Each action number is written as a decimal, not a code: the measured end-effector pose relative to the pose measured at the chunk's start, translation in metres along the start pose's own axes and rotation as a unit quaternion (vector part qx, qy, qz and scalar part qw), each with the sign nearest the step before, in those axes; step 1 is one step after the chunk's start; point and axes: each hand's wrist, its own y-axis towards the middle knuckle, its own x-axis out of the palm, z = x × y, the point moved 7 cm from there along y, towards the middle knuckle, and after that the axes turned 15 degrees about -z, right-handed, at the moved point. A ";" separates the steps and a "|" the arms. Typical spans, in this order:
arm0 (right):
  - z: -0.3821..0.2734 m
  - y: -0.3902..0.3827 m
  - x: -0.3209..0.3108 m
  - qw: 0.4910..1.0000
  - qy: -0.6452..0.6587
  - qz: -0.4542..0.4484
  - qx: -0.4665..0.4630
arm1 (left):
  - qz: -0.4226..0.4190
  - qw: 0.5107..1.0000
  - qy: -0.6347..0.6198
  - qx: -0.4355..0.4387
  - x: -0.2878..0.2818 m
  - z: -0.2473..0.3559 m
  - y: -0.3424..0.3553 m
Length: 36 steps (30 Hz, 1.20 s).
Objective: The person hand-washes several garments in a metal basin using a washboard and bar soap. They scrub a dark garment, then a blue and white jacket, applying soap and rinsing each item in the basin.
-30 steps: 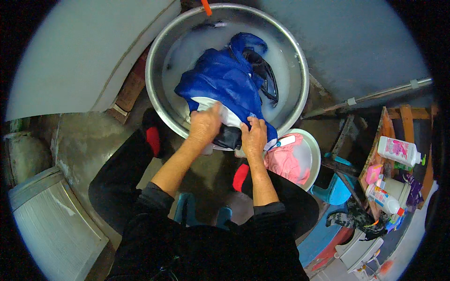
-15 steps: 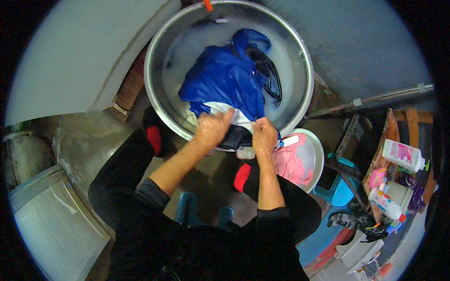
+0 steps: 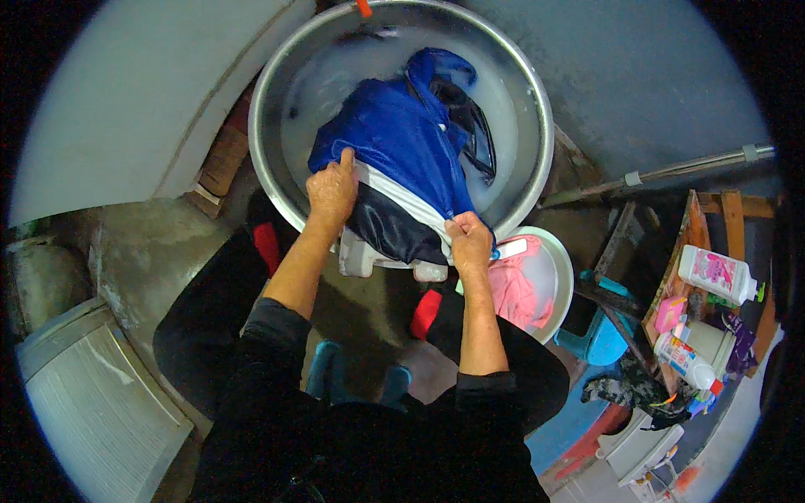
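A wet garment in blue, white and black [image 3: 394, 134] lies in a large metal basin [image 3: 547, 151] of cloudy water. My left hand [image 3: 333, 191] is closed on its edge at the left, thumb pointing up. At the right, my right hand [image 3: 470, 241] pinches the same garment near the basin's near rim. Between the hands a white band and a black part of the cloth are stretched out, hanging over the near rim. Beneath the black part, a whitish board [image 3: 359, 256] shows at its lower end; the rest of it is hidden.
Right of the big basin stands a smaller white basin [image 3: 568, 289] with pink cloth [image 3: 513, 293]. A white-handled brush-like item [image 3: 513, 248] rests at its edge. Bottles [image 3: 717, 275] stand on a wooden rack at the right. A metal pole [image 3: 662, 174] leans along the wall.
My left hand has moved left along the garment, away from the right hand. The cloth between them is now spread wider, showing more white and black, and the board below is uncovered.
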 end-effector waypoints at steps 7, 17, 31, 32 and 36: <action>0.008 0.004 -0.006 1.000 0.010 0.014 0.009 | 0.028 0.972 0.084 0.217 0.021 0.082 -0.039; 0.007 0.009 0.004 0.999 -0.007 -0.036 -0.009 | 0.091 0.959 0.061 0.261 0.016 0.082 -0.047; 0.051 -0.006 -0.042 0.990 -0.099 -0.038 0.097 | -0.183 0.953 -0.160 0.181 -0.004 0.051 0.014; 0.052 -0.004 -0.040 0.990 -0.086 -0.063 0.094 | -0.168 0.940 -0.213 0.209 -0.008 0.042 0.017; -0.008 -0.003 -0.036 0.964 0.181 -0.192 0.012 | -0.254 0.801 -0.530 0.113 -0.033 0.005 0.028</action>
